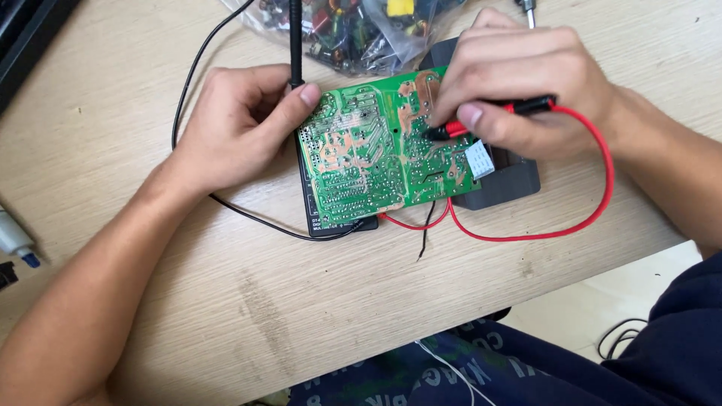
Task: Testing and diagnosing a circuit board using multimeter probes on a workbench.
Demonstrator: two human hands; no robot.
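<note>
The left hand (241, 128) is laid flat-ish, its grip closed on a black probe (295, 41). The right hand (519, 83) is bent down, its grip pinched on a red probe (489, 116), touched to the green board (376, 146) on the tabletop (226, 301).

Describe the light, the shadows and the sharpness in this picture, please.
Head view: soft, even light, with only faint shadows under the left hand and the green circuit board; no strong glare on the wooden table; the board, the red probe and both hands are sharp; the right hand shows no motion blur.
</note>
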